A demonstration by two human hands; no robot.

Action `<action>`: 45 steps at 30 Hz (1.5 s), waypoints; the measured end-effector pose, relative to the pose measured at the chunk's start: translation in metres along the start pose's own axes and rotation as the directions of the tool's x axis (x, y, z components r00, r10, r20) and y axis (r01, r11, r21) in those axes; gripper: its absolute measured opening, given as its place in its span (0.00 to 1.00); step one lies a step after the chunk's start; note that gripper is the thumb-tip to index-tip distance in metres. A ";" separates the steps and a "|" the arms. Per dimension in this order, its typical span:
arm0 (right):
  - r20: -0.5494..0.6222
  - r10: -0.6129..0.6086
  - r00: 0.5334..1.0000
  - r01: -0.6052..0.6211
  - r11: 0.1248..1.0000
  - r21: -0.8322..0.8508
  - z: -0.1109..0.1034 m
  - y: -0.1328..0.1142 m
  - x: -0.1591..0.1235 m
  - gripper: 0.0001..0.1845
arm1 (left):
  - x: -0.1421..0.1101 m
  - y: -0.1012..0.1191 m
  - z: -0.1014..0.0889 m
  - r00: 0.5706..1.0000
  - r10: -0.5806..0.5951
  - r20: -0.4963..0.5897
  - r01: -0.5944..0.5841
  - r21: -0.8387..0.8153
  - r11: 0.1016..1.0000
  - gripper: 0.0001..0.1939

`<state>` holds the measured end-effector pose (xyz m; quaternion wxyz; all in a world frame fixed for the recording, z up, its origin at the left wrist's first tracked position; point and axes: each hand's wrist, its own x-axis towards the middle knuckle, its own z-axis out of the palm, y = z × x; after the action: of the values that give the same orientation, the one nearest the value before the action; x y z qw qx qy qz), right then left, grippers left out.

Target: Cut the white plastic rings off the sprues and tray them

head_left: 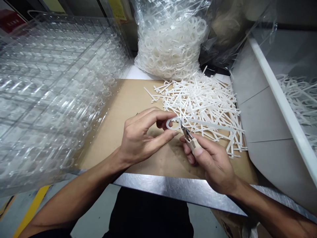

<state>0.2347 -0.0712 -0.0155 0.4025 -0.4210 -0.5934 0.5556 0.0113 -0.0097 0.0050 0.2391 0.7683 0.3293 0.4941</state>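
Cardboard [119, 109] on a steel edge [173, 188], and your hands working a white tie [172, 124] above it.

Your left hand [146, 137] pinches the tie's ring in a narrow grip between thumb and fingers, while its long strip runs right, roughly level, across your right hand [210, 162]. That hand closes tight on small pliers [189, 138], their tips at the ring's neck, so it is the nearer to the strip. Bare cardboard lies below your hands; a pile of ties [200, 109] sits just beyond, a bag of rings [170, 43] behind, clear trays [56, 92] left, a grey bin [267, 112] right.
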 end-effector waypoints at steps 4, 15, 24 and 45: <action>0.025 -0.011 1.000 0.013 0.996 -0.090 0.000 -0.005 0.000 0.18 | 0.000 0.000 0.000 1.000 0.013 0.007 -0.013 0.007 1.000 0.18; -0.015 0.071 0.997 -0.072 0.994 -0.087 0.000 0.000 -0.001 0.20 | -0.002 -0.009 0.002 0.998 -0.059 -0.021 0.058 -0.056 0.997 0.22; 0.019 0.081 0.997 -0.080 0.995 -0.053 0.001 0.001 0.000 0.17 | -0.005 -0.012 0.004 0.998 0.004 -0.069 -0.013 -0.136 0.991 0.23; 0.024 0.060 0.998 -0.058 0.995 -0.076 0.000 -0.001 0.000 0.17 | -0.003 -0.006 0.001 0.993 0.112 -0.045 -0.116 -0.100 0.988 0.25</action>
<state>0.2347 -0.0710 -0.0147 0.3619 -0.4460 -0.6063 0.5500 0.0100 -0.0076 -0.0018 0.2431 0.7626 0.2635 0.5384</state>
